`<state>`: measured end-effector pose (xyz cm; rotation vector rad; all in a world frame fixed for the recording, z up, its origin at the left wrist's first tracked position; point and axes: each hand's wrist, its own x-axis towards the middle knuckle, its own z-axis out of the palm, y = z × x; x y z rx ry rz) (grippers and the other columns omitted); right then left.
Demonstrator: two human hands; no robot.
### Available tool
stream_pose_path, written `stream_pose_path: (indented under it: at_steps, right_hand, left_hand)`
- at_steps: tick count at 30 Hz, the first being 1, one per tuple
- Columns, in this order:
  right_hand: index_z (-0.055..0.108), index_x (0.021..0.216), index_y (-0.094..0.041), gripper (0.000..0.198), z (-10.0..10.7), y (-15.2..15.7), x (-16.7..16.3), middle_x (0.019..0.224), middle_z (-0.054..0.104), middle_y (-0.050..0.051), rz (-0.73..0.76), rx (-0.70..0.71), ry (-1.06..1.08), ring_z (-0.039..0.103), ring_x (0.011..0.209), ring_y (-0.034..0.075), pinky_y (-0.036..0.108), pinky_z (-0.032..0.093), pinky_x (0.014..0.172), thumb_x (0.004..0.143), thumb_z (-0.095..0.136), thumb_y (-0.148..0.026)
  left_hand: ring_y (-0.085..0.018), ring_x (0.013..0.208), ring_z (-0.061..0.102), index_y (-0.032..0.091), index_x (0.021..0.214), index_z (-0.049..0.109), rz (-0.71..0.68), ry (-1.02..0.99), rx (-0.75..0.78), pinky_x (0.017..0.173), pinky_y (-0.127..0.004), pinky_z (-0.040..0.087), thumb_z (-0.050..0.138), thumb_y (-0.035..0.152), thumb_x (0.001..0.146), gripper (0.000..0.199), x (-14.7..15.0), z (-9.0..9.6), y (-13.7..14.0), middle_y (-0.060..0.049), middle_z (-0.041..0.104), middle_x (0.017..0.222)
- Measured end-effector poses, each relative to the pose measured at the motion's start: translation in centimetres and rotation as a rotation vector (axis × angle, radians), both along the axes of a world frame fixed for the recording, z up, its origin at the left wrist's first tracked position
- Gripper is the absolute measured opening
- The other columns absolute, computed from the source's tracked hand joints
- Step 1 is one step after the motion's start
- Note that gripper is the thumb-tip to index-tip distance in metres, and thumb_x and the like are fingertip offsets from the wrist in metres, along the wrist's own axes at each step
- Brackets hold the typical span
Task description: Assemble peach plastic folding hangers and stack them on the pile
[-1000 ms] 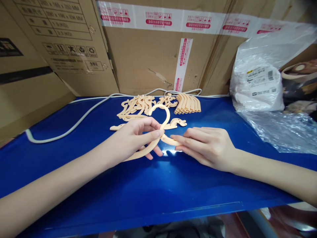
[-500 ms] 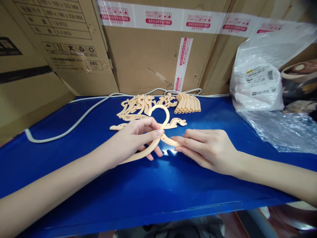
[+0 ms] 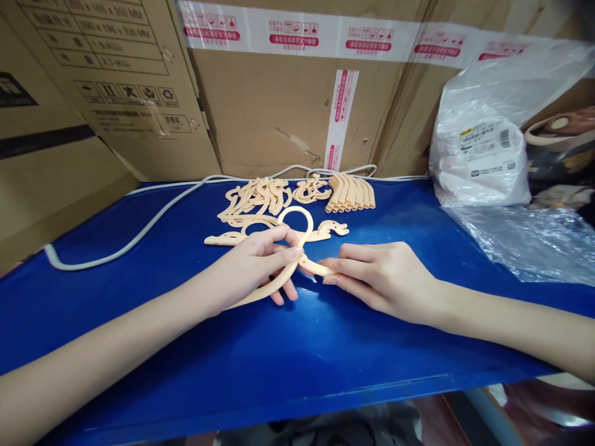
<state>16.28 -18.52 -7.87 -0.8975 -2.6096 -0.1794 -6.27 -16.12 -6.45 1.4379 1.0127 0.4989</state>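
Note:
A beige plastic clothes hanger (image 3: 309,224) is held above the blue tabletop, its round hook pointing up. My left hand (image 3: 263,263) is closed, pinching it between thumb and fingers at the joint below the hook. One curved hanger arm passes under that palm toward the lower left. My right hand (image 3: 388,279) pinches the short curved piece (image 3: 316,267) on the right side, whose far end is hidden by the fingers. Just behind the hands lies another beige hanger (image 3: 332,229), partly covered by my left hand and the held hook.
Farther back are a heap of beige hanger parts (image 3: 260,198), several hooks (image 3: 310,189) and a row of curved tubes (image 3: 352,193). A white cable (image 3: 134,238) runs along the left and back. Cardboard boxes (image 3: 279,111) wall the rear; a clear plastic bag (image 3: 483,161) stands right.
Both hands and the held hanger have shifted very slightly left and down in the picture, the hook a little lower. The grip of both hands is the same.

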Motion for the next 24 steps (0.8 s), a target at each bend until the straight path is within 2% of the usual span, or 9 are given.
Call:
stream_pose_path:
  at_steps: [4, 10, 16, 21, 24]
  right_hand:
    - [0.071, 0.104, -0.018, 0.033, -0.1, 0.1, 0.0, 0.075, 0.061, 0.000, -0.010, -0.055, 0.008, 0.058, 0.062, 0.011, 0.024, 0.037, 0.055, 0.102, 0.042, -0.033]
    - [0.071, 0.102, -0.017, 0.032, 0.1, 0.2, 0.2, 0.075, 0.060, 0.000, -0.001, -0.100, 0.032, 0.057, 0.061, 0.010, 0.024, 0.036, 0.055, 0.101, 0.043, -0.031]
    - [0.071, 0.104, -0.017, 0.032, -0.1, 0.5, 0.4, 0.075, 0.062, 0.000, 0.009, -0.064, 0.046, 0.058, 0.062, 0.010, 0.024, 0.036, 0.055, 0.101, 0.044, -0.033]
    - [0.071, 0.104, -0.016, 0.030, -0.3, 0.9, 0.5, 0.078, 0.065, 0.001, 0.031, -0.059, 0.063, 0.063, 0.068, 0.012, 0.024, 0.039, 0.060, 0.100, 0.047, -0.033]
    - [0.070, 0.101, -0.016, 0.028, -0.4, 1.2, 0.6, 0.080, 0.067, 0.001, 0.040, -0.005, 0.059, 0.063, 0.070, 0.013, 0.025, 0.039, 0.063, 0.099, 0.049, -0.034]
  left_hand:
    - [-0.013, 0.048, 0.064, 0.021, 0.088, 0.044, -0.007, 0.014, 0.000, 0.046, -0.018, 0.052, 0.048, 0.034, 0.095, 0.016, 0.0, -0.2, 0.1, 0.001, 0.066, 0.055]
    - [-0.012, 0.049, 0.065, 0.020, 0.086, 0.041, -0.024, -0.023, 0.014, 0.044, -0.020, 0.050, 0.052, 0.035, 0.091, 0.019, 0.2, -0.2, 0.0, -0.003, 0.072, 0.081]
    - [-0.011, 0.045, 0.061, 0.020, 0.086, 0.040, -0.072, -0.024, 0.067, 0.041, -0.019, 0.047, 0.044, 0.033, 0.094, 0.016, 0.2, -0.9, 0.3, -0.002, 0.070, 0.078]
    - [-0.006, 0.037, 0.043, 0.021, 0.086, 0.041, -0.110, 0.092, 0.244, 0.037, -0.018, 0.036, 0.039, 0.039, 0.098, 0.023, -0.2, -1.0, -0.1, 0.005, 0.060, 0.065]
    - [-0.008, 0.045, 0.044, 0.020, 0.076, 0.043, -0.153, 0.275, 0.466, 0.047, -0.022, 0.039, 0.032, 0.042, 0.101, 0.035, -0.4, -0.6, -0.4, 0.005, 0.053, 0.061]
